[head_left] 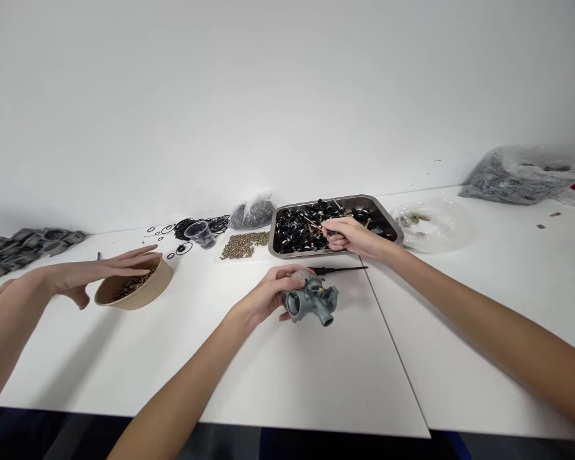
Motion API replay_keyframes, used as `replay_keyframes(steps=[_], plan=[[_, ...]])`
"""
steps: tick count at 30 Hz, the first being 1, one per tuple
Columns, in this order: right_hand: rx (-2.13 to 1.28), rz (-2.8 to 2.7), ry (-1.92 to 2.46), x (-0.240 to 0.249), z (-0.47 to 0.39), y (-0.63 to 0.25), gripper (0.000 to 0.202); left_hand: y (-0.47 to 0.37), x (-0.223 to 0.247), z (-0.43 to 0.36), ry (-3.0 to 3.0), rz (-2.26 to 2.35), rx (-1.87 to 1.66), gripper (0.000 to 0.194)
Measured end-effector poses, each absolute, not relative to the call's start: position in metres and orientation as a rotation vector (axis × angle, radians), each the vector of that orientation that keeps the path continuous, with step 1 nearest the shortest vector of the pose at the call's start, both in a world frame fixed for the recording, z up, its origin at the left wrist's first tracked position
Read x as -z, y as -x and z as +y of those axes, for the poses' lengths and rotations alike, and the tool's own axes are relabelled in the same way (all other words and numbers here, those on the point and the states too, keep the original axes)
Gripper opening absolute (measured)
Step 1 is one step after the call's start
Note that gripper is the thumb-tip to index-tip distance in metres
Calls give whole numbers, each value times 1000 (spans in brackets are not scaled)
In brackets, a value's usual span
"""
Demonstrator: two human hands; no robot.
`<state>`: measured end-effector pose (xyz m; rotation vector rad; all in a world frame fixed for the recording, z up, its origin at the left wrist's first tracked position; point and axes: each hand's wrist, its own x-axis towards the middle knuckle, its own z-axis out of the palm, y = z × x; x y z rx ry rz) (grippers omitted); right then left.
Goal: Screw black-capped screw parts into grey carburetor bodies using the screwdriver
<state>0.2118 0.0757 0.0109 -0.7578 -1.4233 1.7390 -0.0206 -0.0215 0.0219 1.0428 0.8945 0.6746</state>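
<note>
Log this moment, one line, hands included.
left hand: holds grey part | right hand: at tray of black parts | co-worker's hand: over bowl

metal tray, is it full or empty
Well filled: black parts cover most of the metal tray, around the right hand; depth unclear.

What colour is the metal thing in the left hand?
The metal thing is grey, clearest in the head view.

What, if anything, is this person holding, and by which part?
The left hand holds a grey, ported metal casting by its left side. The right hand seems to pinch a slim brassy piece; gripped part unclear.
</note>
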Motion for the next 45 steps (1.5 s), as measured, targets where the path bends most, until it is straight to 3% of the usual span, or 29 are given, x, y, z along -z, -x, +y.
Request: replay_keyframes(steps=[13, 19, 29, 36, 45], plan=[[-1751, -1386, 719, -15, 74, -212, 34, 13, -24, -29, -1371, 1031, -400, 43], [-1721, -1385, 710, -14, 74, -211, 34, -1, -20, -38, -1629, 1172, -571, 47], [-1720, -1390, 729, -15, 76, -211, 32, -4, -6, -31, -1474, 1185, -575, 46], [-1792, -1382, 649, -11, 81, -215, 17, -2, -1, -31, -1508, 1127, -578, 48], [-1343, -1741, 763, -36, 55, -204, 29, 19, -18, -20, -1743, 1260, -1091, 23]])
